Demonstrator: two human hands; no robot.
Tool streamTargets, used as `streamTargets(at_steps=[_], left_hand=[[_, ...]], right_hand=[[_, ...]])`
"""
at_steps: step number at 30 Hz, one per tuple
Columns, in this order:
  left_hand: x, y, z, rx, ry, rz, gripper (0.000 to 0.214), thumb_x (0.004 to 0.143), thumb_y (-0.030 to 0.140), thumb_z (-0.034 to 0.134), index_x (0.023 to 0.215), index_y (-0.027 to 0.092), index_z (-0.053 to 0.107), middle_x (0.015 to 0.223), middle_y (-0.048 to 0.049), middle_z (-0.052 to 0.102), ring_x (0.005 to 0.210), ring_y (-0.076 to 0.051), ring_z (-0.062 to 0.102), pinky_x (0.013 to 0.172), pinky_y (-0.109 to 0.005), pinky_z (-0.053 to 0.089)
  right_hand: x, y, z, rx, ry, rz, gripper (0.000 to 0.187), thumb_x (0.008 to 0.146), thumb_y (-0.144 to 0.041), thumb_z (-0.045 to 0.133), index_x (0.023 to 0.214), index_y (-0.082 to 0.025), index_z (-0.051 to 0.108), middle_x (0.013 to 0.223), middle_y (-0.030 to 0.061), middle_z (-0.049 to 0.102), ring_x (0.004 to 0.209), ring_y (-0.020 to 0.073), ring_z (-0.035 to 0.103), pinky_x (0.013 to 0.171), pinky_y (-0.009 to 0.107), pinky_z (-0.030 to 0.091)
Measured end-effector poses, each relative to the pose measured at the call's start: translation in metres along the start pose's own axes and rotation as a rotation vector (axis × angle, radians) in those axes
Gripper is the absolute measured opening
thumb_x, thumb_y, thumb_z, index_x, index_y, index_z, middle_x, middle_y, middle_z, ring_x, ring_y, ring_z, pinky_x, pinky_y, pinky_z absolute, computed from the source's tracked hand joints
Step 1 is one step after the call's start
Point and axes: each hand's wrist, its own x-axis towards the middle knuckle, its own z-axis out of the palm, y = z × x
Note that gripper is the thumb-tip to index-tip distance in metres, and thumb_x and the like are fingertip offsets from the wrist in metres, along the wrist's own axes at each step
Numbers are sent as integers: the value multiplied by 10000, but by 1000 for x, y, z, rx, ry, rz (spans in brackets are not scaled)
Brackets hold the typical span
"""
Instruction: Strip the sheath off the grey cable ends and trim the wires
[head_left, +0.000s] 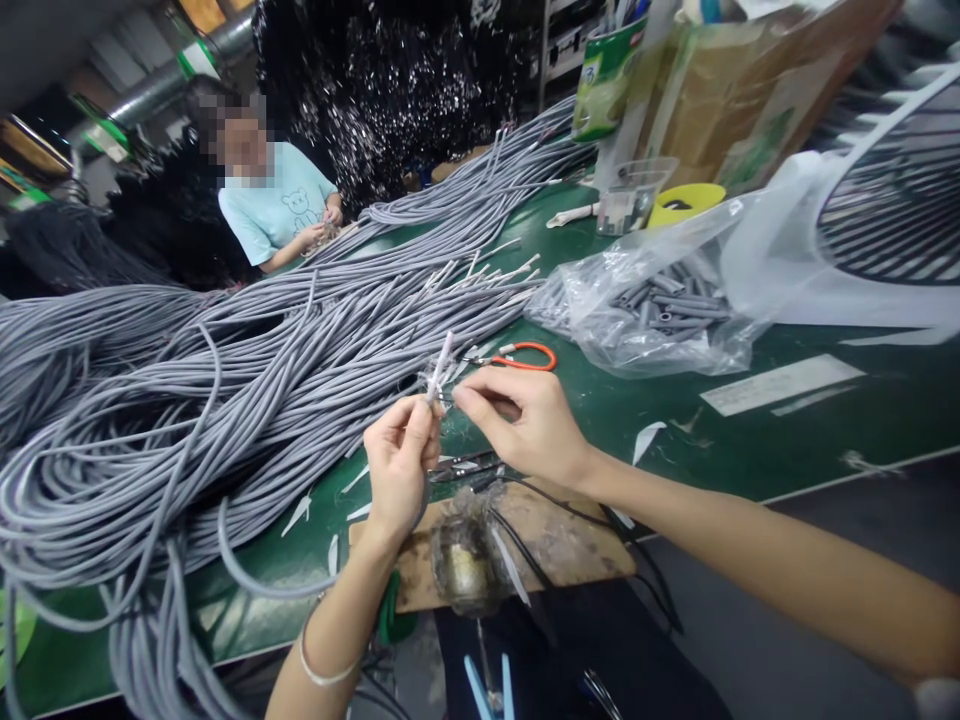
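Observation:
My left hand (401,455) is closed on a grey cable, pinching it close to its stripped end (441,365), where white and clear strands stick up. Thumb and forefinger together, my right hand (529,420) pinches at the side of that end; what lies between its fingertips is too small to make out. Just beyond it are scissors with orange handles (529,355). Under both hands a dark metal tool (465,466) rests on the green table, behind a brown board (570,540) that carries a grimy metal device (465,560).
Bundles of long grey cables (247,430) cover the left side. At the right are a clear bag of grey tube pieces (660,300), a yellow container (686,205), a plastic cup (634,195) and a white fan (892,200). Another person (289,205) handles cables across the table.

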Motion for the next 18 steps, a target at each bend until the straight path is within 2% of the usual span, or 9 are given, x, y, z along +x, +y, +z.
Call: streamTargets(at_steps=[4,7,9,11,13,14,16,18], left_hand=[[1,-2,-3,81,24,25,271,710,403,687,699,136,643,460,66,344,382,-26,240,355,-157,199],[6,-3,-5,82,106,4,250,695,373,690,770,134,686,465,73,321,387,-25,218,348,-158,170],[10,-2,-5,34,173,-11,266,664,346,711,833,140,700,483,77,311,391,-20,197,339,-154,142],[11,-3,-5,1,198,-14,300,638,318,732,883,147,705,504,74,335,391,-13,199,337,-149,144],[10,-4,-5,15,186,12,296,635,304,738,887,150,715,521,62,388,388,-9,239,342,-147,183],[10,-5,-5,35,172,31,282,639,299,739,880,153,720,533,53,419,392,-12,277,348,-149,215],[8,-8,-6,80,143,70,248,646,287,738,856,156,731,568,34,475,422,-31,367,374,-160,288],[8,-11,-7,104,127,93,212,642,273,739,821,158,737,604,21,512,454,-46,417,394,-171,324]], right_hand=[[-1,-3,-6,187,-95,32,265,864,-256,461,626,-160,526,516,-38,432,438,62,327,414,206,270],[-6,-6,-12,369,-229,-86,337,878,-323,444,575,-180,479,484,-36,388,438,75,336,431,228,276],[-7,-6,-14,437,-224,-135,364,878,-358,450,558,-186,464,476,-36,377,436,78,335,442,236,282],[-7,-3,-12,385,-69,-36,374,854,-383,500,542,-191,424,472,-49,345,429,70,302,430,226,267],[-4,1,-6,260,112,147,369,769,-392,617,555,-195,390,478,-71,311,429,58,272,412,204,250],[-2,4,-3,213,150,233,360,710,-391,674,582,-196,400,487,-78,322,433,54,284,408,194,258],[1,9,2,195,83,338,322,637,-392,722,670,-182,479,533,-65,425,463,61,372,426,184,318],[2,12,6,212,-39,361,257,682,-385,665,735,-156,561,598,-22,532,506,81,451,454,192,366]])
